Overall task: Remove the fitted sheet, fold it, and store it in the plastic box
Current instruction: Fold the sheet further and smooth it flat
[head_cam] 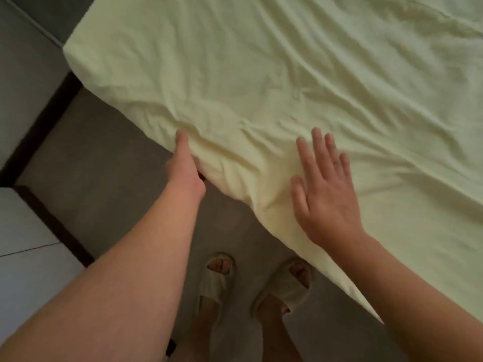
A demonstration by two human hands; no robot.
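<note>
A pale yellow fitted sheet (pixel 261 82) covers the mattress and fills most of the view, wrinkled near the side edge. My left hand (pixel 184 165) grips the sheet at the mattress edge: the thumb lies on top and the fingers are tucked out of sight under the bunched fabric. My right hand (pixel 324 189) lies flat on the sheet just inside the same edge, fingers straight and spread. No plastic box is in view.
I stand beside the bed on a grey floor (pixel 104 158), my feet in pale slippers (pixel 217 280). White furniture with a dark base (pixel 39 126) runs along the left. The mattress corner (pixel 70 48) is at the upper left.
</note>
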